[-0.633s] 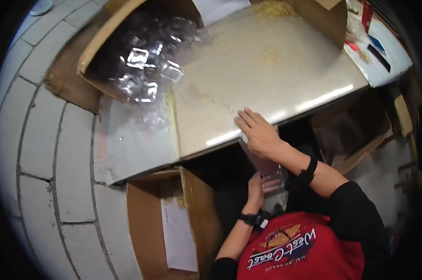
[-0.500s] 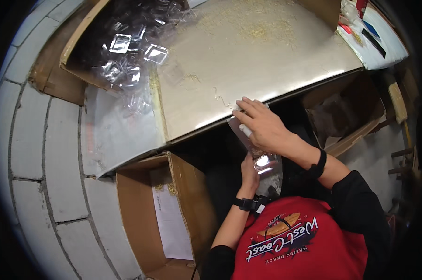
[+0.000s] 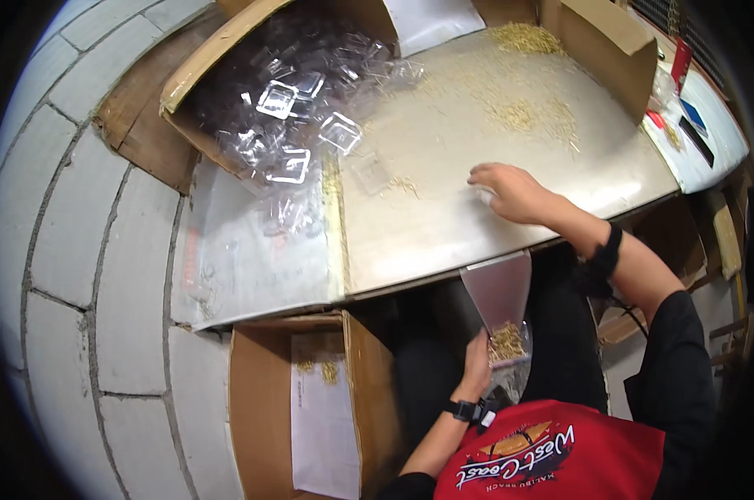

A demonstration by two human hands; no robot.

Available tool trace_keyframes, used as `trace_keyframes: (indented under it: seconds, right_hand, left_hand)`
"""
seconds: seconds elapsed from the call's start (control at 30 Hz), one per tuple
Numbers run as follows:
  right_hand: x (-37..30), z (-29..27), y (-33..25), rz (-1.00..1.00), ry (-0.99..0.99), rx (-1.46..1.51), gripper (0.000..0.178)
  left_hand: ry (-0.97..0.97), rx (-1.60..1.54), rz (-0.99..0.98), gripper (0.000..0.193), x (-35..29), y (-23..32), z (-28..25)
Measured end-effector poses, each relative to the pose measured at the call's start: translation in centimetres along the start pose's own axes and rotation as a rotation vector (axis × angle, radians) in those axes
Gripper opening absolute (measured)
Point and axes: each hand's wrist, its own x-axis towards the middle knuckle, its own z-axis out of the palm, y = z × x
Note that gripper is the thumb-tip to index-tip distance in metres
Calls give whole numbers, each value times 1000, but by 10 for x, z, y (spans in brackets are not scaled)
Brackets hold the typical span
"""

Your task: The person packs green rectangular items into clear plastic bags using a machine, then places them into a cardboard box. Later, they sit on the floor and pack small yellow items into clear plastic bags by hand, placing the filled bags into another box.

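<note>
My left hand (image 3: 477, 368), low in front of my lap, is closed on the side of a small clear plastic box (image 3: 523, 357). Thin gold-coloured metal pieces (image 3: 506, 340) lie inside it. A pale, tapered sheet (image 3: 500, 283) slopes from the table edge down to the box, narrowing toward it. Over the front part of the metal-topped table (image 3: 427, 242) is my right hand (image 3: 514, 193), its fingers pointing left and white wrapping on one digit. I see nothing held in it, though its underside is hidden. Left of it lies a small scatter of gold pieces (image 3: 404, 185).
A tilted cardboard box (image 3: 181, 79) spills clear plastic cases (image 3: 298, 100) at the back left. Gold pieces (image 3: 523, 39) are heaped at the back, beside a cardboard wall (image 3: 606, 50). An open carton (image 3: 264, 400) stands below the table, left of me.
My right hand has moved up and away from the sheet to above the table. The box in my left hand now shows gold pieces inside. The view has shifted.
</note>
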Motion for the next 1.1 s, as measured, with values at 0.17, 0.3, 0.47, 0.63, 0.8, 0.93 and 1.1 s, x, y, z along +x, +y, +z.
trace_keyframes:
  seconds: [0.17,0.3,0.47,0.63,0.8,0.93,1.1]
  right_hand:
    - [102,23,37,284,40,-235,55]
    - [137,69,5,62,-88,-203,65]
    - [177,93,-13,84,-29,-211,66]
    - [221,105,-27,49,-65,-184,66]
    - [196,108,-37,-115,-144,-240,58]
    - [119,94,-16,-277,-129,-237,53]
    - [15,49,2,-298,-120,-136,48]
  left_hand:
    - [67,13,-191,39,1,25,28]
    - [83,26,-138,36,2,31,16]
    - [77,38,-153,24,13,12,-7]
    - [97,91,-136,22,14,16,-10]
    - [75,-25,-143,28,9,24,-13]
    - [67,-15,-83,31,6,33,-1]
    - [47,3,-124,36,2,35,23]
